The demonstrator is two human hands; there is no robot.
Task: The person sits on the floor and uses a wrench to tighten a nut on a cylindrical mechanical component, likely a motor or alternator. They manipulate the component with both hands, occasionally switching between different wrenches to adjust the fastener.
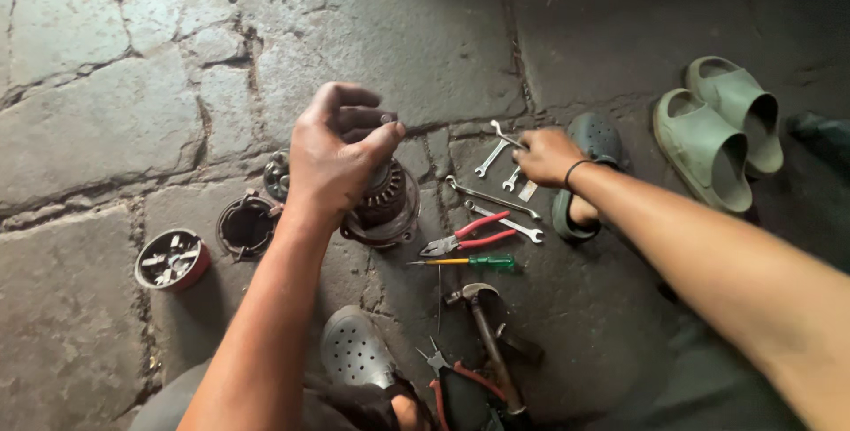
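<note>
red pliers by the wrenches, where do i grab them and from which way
Grip the red pliers around both red handles, coming from above on the right. They lie flat on the stone floor with jaws pointing left toward the motor part, handles splayed and unobstructed.

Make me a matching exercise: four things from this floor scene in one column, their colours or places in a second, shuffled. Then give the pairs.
1. pliers
2. screwdriver
3. pair of slides
4. small round tin

A. far left on the stone floor
B. green handle
C. red handles
D. pale green, far right

Pairs: 1-C, 2-B, 3-D, 4-A
</note>
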